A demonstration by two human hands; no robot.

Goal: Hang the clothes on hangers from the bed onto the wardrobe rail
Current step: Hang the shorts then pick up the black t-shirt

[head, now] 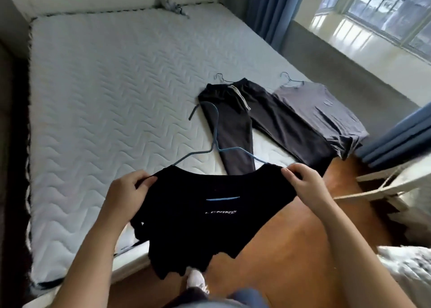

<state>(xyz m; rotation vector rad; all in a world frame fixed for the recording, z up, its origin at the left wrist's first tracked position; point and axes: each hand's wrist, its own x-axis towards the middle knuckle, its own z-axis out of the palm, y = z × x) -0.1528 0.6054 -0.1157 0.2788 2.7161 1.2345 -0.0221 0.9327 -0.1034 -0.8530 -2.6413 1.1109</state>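
Observation:
A black T-shirt [210, 214] with a blue stripe and white lettering hangs between my hands over the foot of the bed. My left hand [127, 192] grips its left shoulder; my right hand [303, 183] grips its right shoulder. A blue wire hanger [215, 142] sits inside the shirt's neck, its hook pointing away from me. Dark trousers [242, 121] on a hanger lie flat on the white quilted mattress [105, 98]. To their right lies a grey T-shirt [326, 107] on a hanger. No wardrobe rail is in view.
Blue curtains [268, 7] hang at the far right, with a window [384, 11] and sill beyond. A small grey bundle [170, 5] lies at the mattress head. White straps and fabric [384, 186] sit at right over the wooden floor [291, 249]. My shoe [196, 279] is below.

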